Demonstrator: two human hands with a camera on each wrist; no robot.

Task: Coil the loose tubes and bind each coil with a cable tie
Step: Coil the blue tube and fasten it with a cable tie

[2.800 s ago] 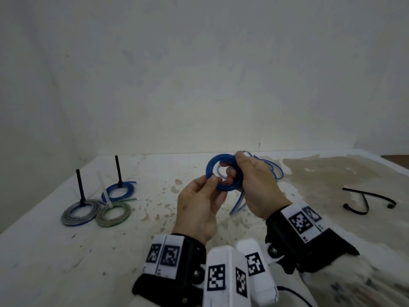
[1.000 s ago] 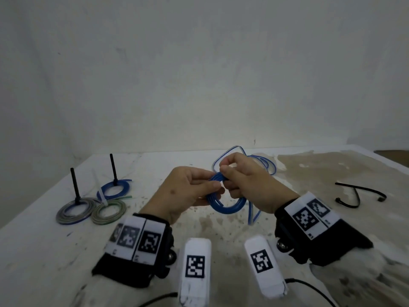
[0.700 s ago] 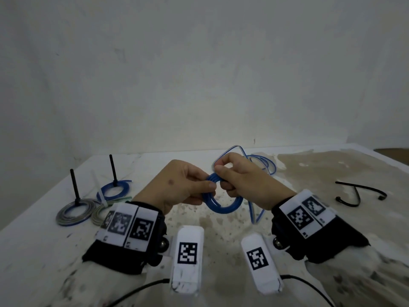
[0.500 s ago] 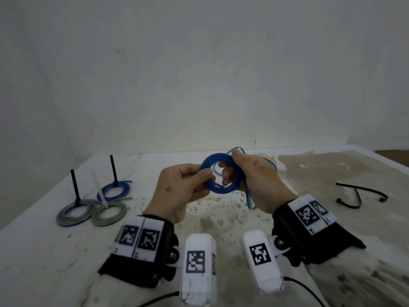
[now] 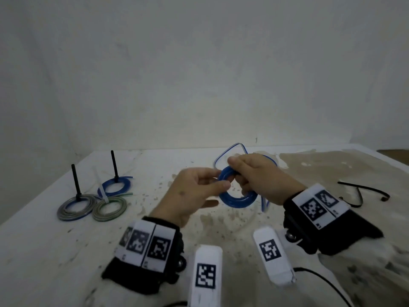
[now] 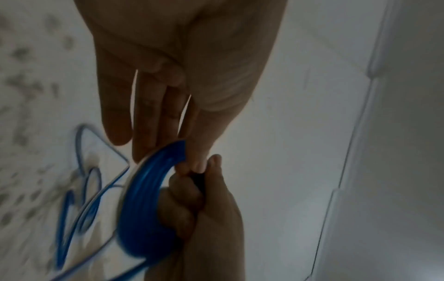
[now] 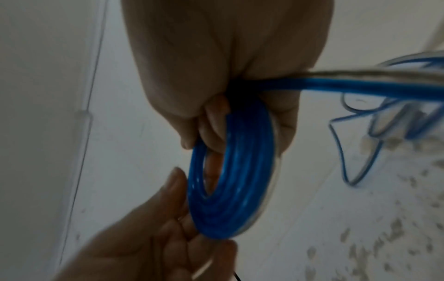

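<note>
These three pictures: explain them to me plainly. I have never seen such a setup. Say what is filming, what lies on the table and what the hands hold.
No machine here: a person wears three cameras. The wide picture comes from the head; the two close, dim ones come from the wrists, looking along the fingers. Black wristbands carry printed square markers. The left hand and right hand together hold a blue tube coil, its loose tail trailing behind onto the white table. At far left lie three finished coils, bound with ties. At right lie loose black cable ties.
</note>
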